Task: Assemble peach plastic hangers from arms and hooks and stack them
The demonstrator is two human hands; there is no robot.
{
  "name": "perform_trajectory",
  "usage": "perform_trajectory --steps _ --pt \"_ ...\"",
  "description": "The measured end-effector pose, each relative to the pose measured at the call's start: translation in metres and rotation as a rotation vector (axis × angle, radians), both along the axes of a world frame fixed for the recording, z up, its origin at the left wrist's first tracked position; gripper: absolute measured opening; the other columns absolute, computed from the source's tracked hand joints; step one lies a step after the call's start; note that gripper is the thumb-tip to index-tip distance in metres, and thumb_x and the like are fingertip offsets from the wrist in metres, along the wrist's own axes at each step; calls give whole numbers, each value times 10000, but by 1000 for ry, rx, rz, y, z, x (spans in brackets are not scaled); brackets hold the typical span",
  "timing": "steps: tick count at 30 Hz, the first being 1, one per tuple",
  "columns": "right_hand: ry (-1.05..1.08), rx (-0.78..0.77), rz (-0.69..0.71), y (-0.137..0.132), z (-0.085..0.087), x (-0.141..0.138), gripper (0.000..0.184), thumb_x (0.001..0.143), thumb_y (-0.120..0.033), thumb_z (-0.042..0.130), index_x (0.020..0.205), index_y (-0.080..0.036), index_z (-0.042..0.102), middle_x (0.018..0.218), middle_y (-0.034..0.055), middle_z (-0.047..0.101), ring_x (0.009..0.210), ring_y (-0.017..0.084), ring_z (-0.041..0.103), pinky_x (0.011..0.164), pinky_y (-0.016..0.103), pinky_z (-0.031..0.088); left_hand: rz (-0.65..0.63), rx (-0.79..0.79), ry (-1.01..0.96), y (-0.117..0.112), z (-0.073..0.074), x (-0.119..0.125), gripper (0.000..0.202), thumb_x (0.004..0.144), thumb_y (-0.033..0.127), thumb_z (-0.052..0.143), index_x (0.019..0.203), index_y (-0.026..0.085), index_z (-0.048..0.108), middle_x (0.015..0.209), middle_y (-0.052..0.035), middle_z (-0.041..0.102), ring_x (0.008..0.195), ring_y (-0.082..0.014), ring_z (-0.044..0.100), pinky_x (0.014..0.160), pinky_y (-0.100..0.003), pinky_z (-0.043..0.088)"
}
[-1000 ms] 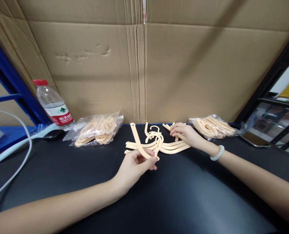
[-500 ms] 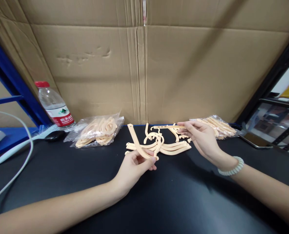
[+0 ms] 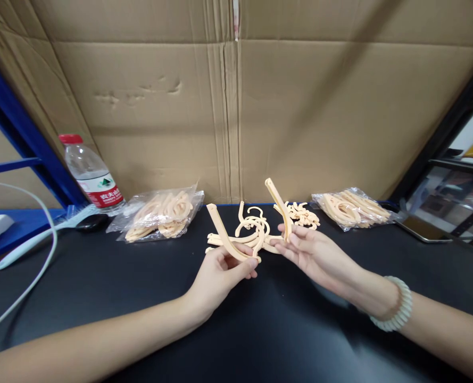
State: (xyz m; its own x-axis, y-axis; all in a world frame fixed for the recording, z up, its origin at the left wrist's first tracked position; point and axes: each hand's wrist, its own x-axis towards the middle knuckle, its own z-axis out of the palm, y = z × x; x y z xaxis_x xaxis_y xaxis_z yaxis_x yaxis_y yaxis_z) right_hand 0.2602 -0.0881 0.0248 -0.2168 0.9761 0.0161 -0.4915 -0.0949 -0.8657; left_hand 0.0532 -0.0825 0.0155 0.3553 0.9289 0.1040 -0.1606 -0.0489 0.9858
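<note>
My left hand (image 3: 226, 274) is closed on a curved beige hanger arm (image 3: 224, 234), its free end pointing up and left. From the pinched end rises a beige hanger hook (image 3: 265, 231); whether the two are joined I cannot tell. My right hand (image 3: 312, 250) pinches a second hanger arm (image 3: 281, 205), tilted up to the left, with its grooved side partly showing. Behind both hands lie more hanger arms (image 3: 216, 238) and several loose hooks (image 3: 255, 211), partly hidden by the fingers.
A pile of small beige pieces (image 3: 303, 215) lies at the back. Clear bags of hanger parts stand left (image 3: 156, 215) and right (image 3: 351, 208). Beyond them are a water bottle (image 3: 96, 178), a pale blue brush (image 3: 40, 236), a white cable (image 3: 55, 244) and a phone (image 3: 425, 230). Cardboard (image 3: 320, 106) closes the back.
My right hand has come down and nearer to my left, turning its hanger arm from level to steeply tilted. My left hand has barely moved.
</note>
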Motion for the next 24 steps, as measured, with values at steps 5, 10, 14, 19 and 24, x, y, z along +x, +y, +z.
perform_trajectory --steps 5,10,14,19,24 --pt "-124 59 88 -11 -6 -11 144 841 -269 719 931 -190 639 1016 42 670 1037 200 646 936 364 521 -48 24 -2 0 -2 0 217 728 278 810 814 132 675 714 2 667 624 -110 632 604 -203 512" --pt "-312 226 69 -9 -15 -15 178 804 -293 748 926 -198 657 983 29 673 905 165 651 785 299 547 -89 18 -31 0 -5 -1 266 711 291 823 791 138 620 723 -1 666 649 -128 641 626 -227 520" --pt "-420 420 52 -8 -19 -15 141 813 -255 726 929 -202 666 945 26 681 894 161 653 838 311 534 -103 5 -53 1 -6 -1 298 694 277 831 785 149 578 722 5 666 642 -129 640 652 -247 529" --pt "-491 428 18 -10 -17 -14 133 796 -229 711 912 -199 654 924 34 677 875 187 663 824 341 546 -97 10 -36 1 -7 0 277 677 250 820 764 153 575 725 0 657 637 -142 639 647 -268 531" --pt "-554 427 31 -14 -13 -16 57 787 -208 677 842 -211 688 822 17 677 809 193 664 804 347 546 -119 37 -2 -2 -4 1 208 662 205 778 716 164 582 691 11 636 609 -138 612 617 -262 514"
